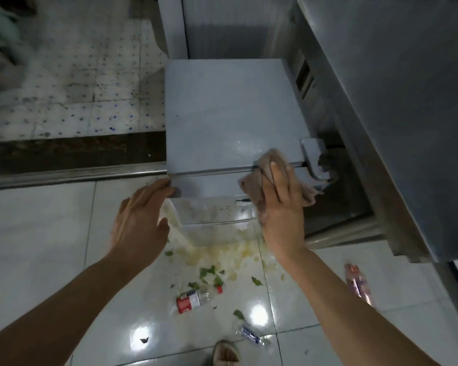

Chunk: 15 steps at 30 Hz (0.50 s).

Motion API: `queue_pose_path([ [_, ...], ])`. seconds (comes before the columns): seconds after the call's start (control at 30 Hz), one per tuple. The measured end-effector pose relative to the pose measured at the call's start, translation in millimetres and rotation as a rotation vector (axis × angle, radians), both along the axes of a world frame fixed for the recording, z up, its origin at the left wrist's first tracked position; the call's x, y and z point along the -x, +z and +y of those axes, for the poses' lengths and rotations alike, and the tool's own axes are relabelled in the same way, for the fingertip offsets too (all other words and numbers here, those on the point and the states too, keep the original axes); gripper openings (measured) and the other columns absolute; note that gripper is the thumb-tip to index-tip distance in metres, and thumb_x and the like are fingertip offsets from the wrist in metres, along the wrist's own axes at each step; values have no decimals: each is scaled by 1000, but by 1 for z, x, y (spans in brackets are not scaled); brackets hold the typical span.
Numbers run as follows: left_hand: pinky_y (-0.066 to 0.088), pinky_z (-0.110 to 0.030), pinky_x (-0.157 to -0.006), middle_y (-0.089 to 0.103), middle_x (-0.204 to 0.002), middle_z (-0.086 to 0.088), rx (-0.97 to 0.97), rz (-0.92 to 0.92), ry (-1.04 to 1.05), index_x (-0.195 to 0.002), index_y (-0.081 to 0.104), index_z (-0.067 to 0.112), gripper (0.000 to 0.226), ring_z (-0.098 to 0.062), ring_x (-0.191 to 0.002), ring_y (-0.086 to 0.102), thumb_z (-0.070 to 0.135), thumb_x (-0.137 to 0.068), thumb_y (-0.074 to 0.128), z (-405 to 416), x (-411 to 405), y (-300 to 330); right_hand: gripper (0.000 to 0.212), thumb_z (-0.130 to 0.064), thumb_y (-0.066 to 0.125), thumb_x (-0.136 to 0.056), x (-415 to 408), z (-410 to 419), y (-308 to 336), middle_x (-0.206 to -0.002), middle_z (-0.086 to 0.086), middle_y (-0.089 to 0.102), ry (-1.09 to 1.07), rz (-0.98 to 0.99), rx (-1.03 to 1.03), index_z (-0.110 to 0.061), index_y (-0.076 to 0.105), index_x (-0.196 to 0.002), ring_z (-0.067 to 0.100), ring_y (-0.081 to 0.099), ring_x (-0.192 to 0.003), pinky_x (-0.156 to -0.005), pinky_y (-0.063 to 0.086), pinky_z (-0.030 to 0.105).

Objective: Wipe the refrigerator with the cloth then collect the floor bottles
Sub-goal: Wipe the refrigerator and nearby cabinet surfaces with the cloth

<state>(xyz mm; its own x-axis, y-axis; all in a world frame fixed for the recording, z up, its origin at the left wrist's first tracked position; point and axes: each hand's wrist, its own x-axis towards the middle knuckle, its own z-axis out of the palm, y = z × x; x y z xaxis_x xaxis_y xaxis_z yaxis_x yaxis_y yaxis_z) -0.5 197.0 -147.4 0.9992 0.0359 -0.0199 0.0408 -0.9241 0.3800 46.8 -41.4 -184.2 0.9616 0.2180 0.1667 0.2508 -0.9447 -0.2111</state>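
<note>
Pressing cloth flat on refrigerator top's front-right edge w/ right hand, fingers straight; left hand open, touching front-left corner. Bottles on floor below (nearer left).

Tiled floor — three bottles, leaves (spilled mush).

One head-worn wide-angle view, steeply downward and close over the refrigerator top, floor beneath.
</note>
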Motion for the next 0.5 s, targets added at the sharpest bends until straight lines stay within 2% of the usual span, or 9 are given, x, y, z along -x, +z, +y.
queue_pose_path([
  [0.13,35,-44,-105,53,-135,-6,41,-29,39,-126,54,14,56,-28,-126,48,-4,-75,68,19,9,2,72,-5,74,-75,12,69,-5,-149,10,37,108,-102,-135,-9,44,-140,36,29,-140,-114,21,50],
  [0.3,45,-46,-97,57,-128,-5,114,-50,99,-127,50,17,51,-26,-117,53,3,-80,64,45,27,6,56,2,50,-84,16,133,-1,-148,6,40,265,-60,-263,-13,49,-138,33,28,-140,-115,22,48],
  [0.4,47,-45,-94,56,-129,-4,128,-52,67,-129,47,19,51,-23,-118,52,6,-82,62,53,39,3,58,2,56,-81,10,136,-1,-148,5,41,340,-98,-204,-17,51,-136,34,33,-138,-110,30,50],
  [0.5,47,-40,-93,55,-129,-3,136,-66,51,-128,47,19,50,-22,-118,51,6,-83,62,51,48,-5,64,-6,60,-78,2,109,-5,-148,2,40,426,-185,-34,-26,48,-138,30,38,-136,-103,33,52],
])
